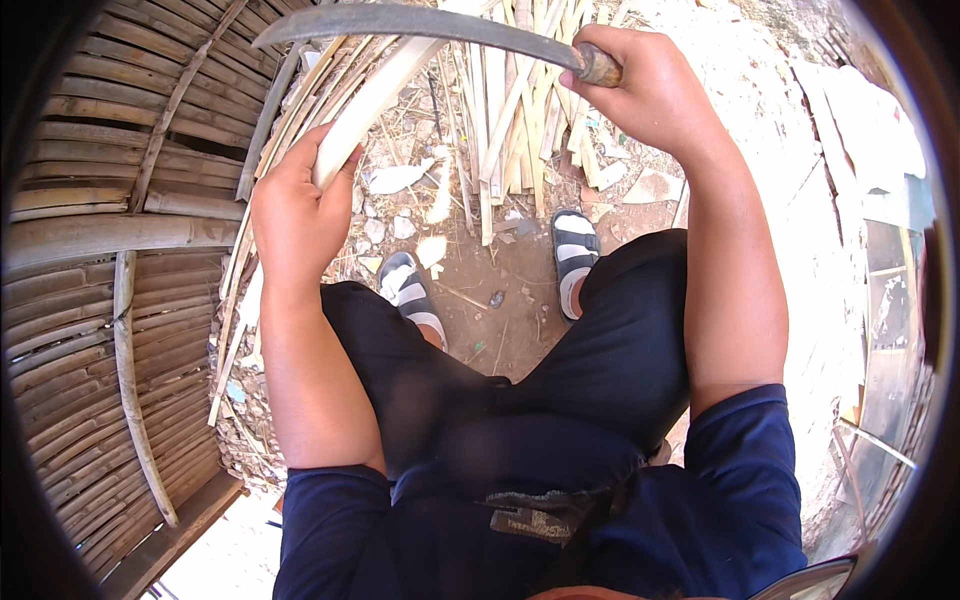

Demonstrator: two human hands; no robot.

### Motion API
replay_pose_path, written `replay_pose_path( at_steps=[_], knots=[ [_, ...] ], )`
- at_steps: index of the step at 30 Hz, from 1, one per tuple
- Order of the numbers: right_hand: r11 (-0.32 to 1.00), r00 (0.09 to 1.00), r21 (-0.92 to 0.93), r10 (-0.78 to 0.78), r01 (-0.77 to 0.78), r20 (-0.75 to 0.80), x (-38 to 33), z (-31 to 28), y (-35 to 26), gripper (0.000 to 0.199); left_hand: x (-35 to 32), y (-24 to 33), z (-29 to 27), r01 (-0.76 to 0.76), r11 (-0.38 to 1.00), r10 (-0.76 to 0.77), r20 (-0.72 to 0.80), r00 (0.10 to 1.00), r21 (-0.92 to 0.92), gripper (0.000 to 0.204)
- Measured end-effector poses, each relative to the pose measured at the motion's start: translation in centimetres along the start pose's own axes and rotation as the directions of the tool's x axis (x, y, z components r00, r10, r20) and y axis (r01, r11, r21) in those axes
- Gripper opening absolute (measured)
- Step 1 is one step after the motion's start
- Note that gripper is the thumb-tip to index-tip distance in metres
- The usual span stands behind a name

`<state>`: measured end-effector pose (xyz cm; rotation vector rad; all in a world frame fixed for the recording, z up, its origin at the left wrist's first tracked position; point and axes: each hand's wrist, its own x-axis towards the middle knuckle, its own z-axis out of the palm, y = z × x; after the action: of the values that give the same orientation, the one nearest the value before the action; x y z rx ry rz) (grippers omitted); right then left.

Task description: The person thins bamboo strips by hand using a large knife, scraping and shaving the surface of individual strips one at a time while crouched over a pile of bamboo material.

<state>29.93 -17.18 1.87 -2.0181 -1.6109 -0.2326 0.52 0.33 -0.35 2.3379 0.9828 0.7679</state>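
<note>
A long, flat, pale cream strip of split bamboo [372, 105] is held by the left hand [303, 205], which is clamped around its near end, the thumb laid along its right edge. The strip's long axis is set on a slant: from the left hand it is pointed away from the body and toward the right, up to the upper middle of the view. Its far part is crossed by a long, curved, grey metal knife with a short brown wooden handle [430, 23]; where the strip ends beyond the blade cannot be made out. Whether the two are touching at the crossing cannot be told either.

The knife's handle is gripped by the right hand [645, 95], with the fingers wrapped around it. The blade is stretched out leftward from that hand, nearly square to the forearm — its tip is pointed left and bent slightly toward the body.

Beyond the feet, a loose heap of thin, straight, pale bamboo strips [500, 120] is spread on the brown earth ground [500, 330], most of them pointed lengthwise away from the body. Two dark open-toed sandals with pale straps [574, 245] are planted apart on the ground. On the left, a wall of brown bamboo slats [170, 350] is seen.
</note>
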Motion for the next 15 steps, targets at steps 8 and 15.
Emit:
replay_pose_path(
  at_steps=[8, 15],
  knots=[
    [0.997, 0.989, -0.078, 0.006, 0.006, 0.150, 1.4, 1.0, -3.8, 0.013, -0.5, -0.4, 0.0, -0.064, 0.997, 0.061, -0.059, 0.996, -0.045, 0.029],
    [0.993, 0.987, 0.019, 0.113, -0.116, 0.112, 1.2, 0.8, -2.7, 0.022, -0.5, 0.3, -0.5, 0.055, 0.998, -0.053, 0.039, 0.998, -0.039, 0.035]
  ],
)
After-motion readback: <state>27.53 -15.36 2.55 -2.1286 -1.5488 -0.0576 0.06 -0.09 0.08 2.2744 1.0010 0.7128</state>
